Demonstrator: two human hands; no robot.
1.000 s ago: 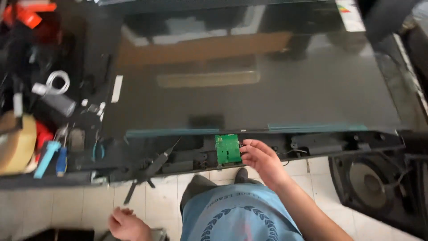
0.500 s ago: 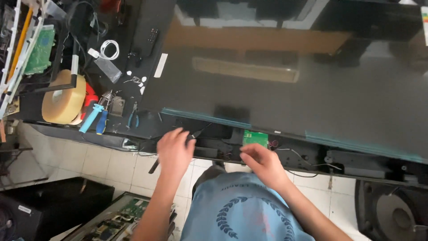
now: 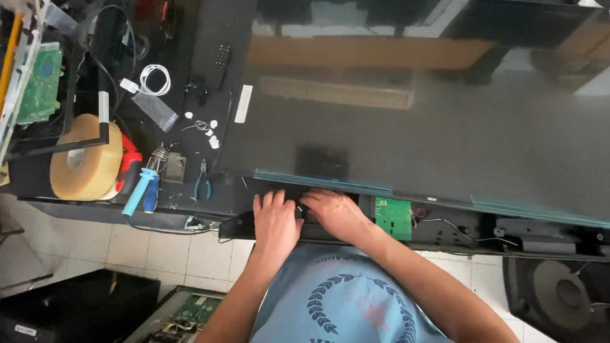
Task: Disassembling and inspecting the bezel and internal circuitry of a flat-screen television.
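Glossy flat panel's [image 3: 419,140] black lower frame [image 3: 330,222] lies under left hand [image 3: 276,219] and right hand [image 3: 333,213]; grip state unclear.

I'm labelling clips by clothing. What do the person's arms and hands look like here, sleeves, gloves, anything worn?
Both arms are bare to above the elbow, and the left hand and right hand wear no gloves, rings or watch that show. The person wears a light blue T-shirt with a dark blue wreath print.

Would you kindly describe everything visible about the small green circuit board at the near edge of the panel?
The green circuit board is a small, roughly square card lying flat in the black lower frame of the large dark panel. Thin wires run from its right side. The right hand rests just left of it, not touching.
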